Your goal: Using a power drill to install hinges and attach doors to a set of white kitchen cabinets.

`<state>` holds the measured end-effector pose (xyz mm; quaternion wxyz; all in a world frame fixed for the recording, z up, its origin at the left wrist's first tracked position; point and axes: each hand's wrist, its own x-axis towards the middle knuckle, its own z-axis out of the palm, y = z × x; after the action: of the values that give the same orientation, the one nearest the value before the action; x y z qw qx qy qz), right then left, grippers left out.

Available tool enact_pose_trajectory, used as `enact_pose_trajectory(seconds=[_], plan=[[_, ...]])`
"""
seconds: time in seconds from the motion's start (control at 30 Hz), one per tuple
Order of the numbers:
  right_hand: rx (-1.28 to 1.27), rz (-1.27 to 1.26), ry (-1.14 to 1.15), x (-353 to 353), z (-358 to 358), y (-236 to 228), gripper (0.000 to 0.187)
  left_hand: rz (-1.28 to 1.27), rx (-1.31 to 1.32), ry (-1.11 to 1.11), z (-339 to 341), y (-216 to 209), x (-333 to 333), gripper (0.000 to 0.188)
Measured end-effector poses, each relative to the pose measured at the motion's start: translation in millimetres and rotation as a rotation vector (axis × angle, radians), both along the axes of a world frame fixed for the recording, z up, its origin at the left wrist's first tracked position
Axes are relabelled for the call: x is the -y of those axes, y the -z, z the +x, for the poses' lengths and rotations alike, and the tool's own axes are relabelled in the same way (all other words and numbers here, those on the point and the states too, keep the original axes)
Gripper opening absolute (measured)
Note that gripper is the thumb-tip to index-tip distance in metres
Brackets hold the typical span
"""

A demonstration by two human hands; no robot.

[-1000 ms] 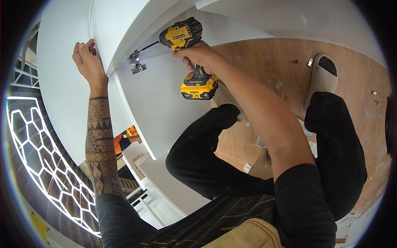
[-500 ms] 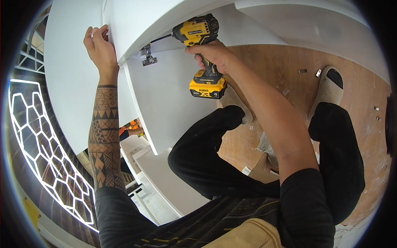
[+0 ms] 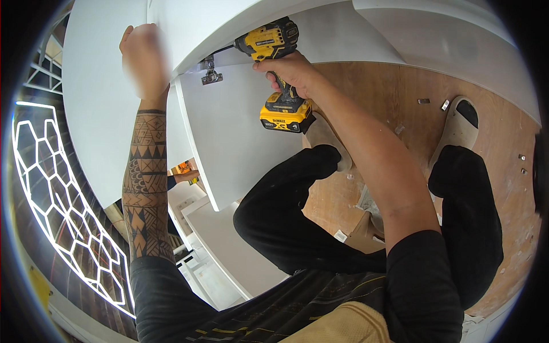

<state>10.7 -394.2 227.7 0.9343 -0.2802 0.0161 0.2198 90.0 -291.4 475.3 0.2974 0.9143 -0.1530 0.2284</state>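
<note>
My right hand (image 3: 291, 71) is wrapped round the grip of a yellow-and-black cordless impact driver (image 3: 269, 41), its battery hanging below. The driver's long thin bit points left, to a metal cabinet hinge (image 3: 210, 71) in the corner between white panels; the panel edge partly hides the tip. Higher on the left, my left hand (image 3: 144, 60) is raised against the white cabinet door (image 3: 103, 103), near its edge. One finger shows stretched upward, but the rest of that hand is blurred, so its grip cannot be made out.
A white panel (image 3: 240, 137) stands beside my bent knee. Small metal pieces (image 3: 445, 105) and scraps lie on the wood floor (image 3: 383, 91) near my shoes. Another person's hand (image 3: 187, 176) shows through a gap at the left. Bright hexagonal lights (image 3: 68, 200) fill the far left.
My left hand has shifted slightly upward along the door. The driver has moved a little left and up in view, while the hinge appears slightly further right.
</note>
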Motion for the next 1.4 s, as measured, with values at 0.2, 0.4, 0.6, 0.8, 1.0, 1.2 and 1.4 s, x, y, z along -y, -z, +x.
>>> enact_pose_trajectory(seconds=[0.2, 0.4, 0.6, 0.8, 1.0, 1.2, 1.4], plan=[[0.004, 0.001, -0.013, 3.1, 1.6, -0.1, 0.021, -0.008, -0.003, 0.003, 2.5, -0.4, -3.3, 0.057], [-0.019, -0.01, -0.005, 2.5, 1.4, -2.0, 0.022, 0.004, -0.004, 0.002, 4.4, 0.5, -3.0, 0.057], [-0.016, -0.029, -0.04, 3.4, 2.0, -4.3, 0.021, -0.025, -0.009, -0.004, 4.5, -0.3, -5.0, 0.057], [-0.029, -0.027, -0.034, 2.2, 2.5, -2.7, 0.022, -0.002, -0.004, -0.003, 5.4, -0.2, -0.7, 0.057], [-0.017, -0.011, -0.034, 0.3, 3.9, 2.5, 0.022, 0.01, 0.004, -0.005, 6.7, 1.6, -2.3, 0.056], [-0.017, -0.034, -0.032, -1.2, 3.3, -0.8, 0.021, -0.009, 0.005, -0.008, 8.6, -2.4, -3.5, 0.056], [-0.003, -0.051, -0.037, -0.8, 2.4, -3.2, 0.021, 0.002, 0.007, -0.006, 9.0, -7.5, -5.5, 0.057]])
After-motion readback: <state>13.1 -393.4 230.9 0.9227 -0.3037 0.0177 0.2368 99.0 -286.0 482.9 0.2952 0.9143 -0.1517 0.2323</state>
